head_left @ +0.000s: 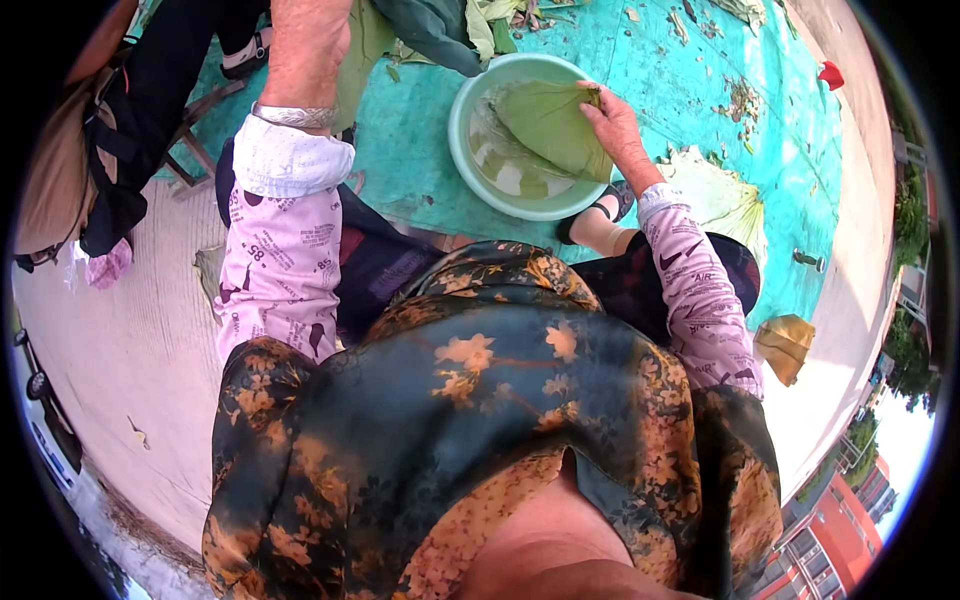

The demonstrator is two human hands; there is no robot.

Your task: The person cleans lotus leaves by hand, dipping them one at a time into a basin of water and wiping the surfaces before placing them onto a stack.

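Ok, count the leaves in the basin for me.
1 for certain: a large green leaf lies across the basin, its top edge pinched by the right hand. Greenish shapes under the water below it may be more leaves, but that cannot be told.

A single head-worn fisheye camera looked steeply down past the wearer's chest [480,400], facing forward to the basin [530,214], which lay near, just beyond.

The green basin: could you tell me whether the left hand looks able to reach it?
Probably yes: the green basin sits close beside the left forearm, nothing standing between; only the right hand and its leaf occupy it. The hand itself is cropped.
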